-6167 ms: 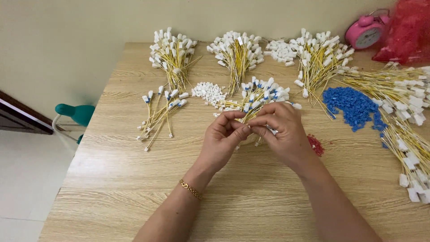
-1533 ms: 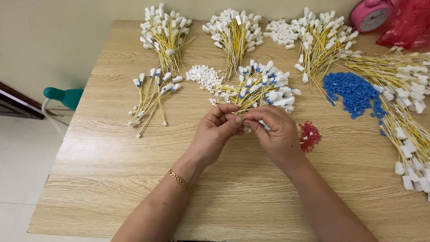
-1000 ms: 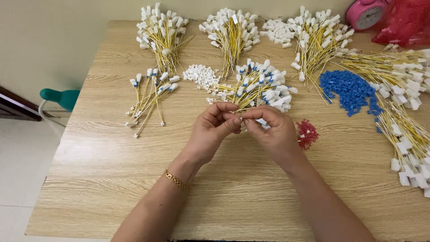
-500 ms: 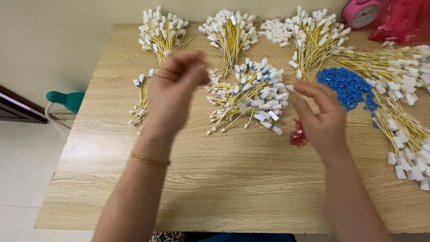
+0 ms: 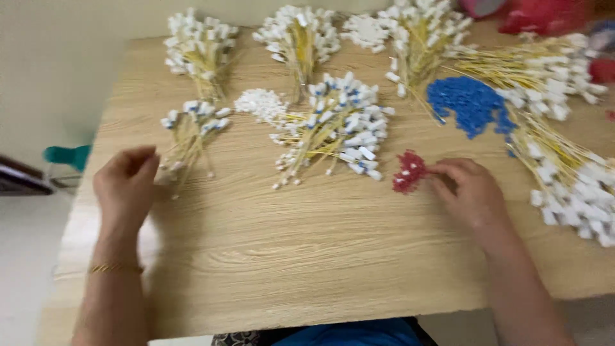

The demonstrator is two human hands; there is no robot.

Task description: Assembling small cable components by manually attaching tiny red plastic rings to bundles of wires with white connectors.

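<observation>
1. Red pieces (image 5: 409,172): small heap right of centre on the table (image 5: 307,256), touched at its right edge by the fingertips of the right hand (image 5: 471,192).
2. Right hand: curled loosely, fingers bent down onto the heap as if pinching; whether a piece is already gripped, cannot tell through the blur.
3. Left hand (image 5: 125,186): at left of frame, loosely open, nothing seen in it, fingertips just beside the stems of the small bundle (image 5: 192,131) of yellow wires with white and blue ends.
4. Changed over the last second and a half: earlier both hands joined at centre, working one wire between them; half a second ago split wide, left one raised over the small bundle, right one above the red heap; now both lowered to the table.
5. Judged meaning: one wire finished and set down with the small bundle at left; a fresh round starting with a red piece.
6. Around: big wire bundle (image 5: 336,131) at centre, white heap (image 5: 261,102) upper left of it, blue heap (image 5: 471,102) upper right, more bundles along the top and right edges.
</observation>
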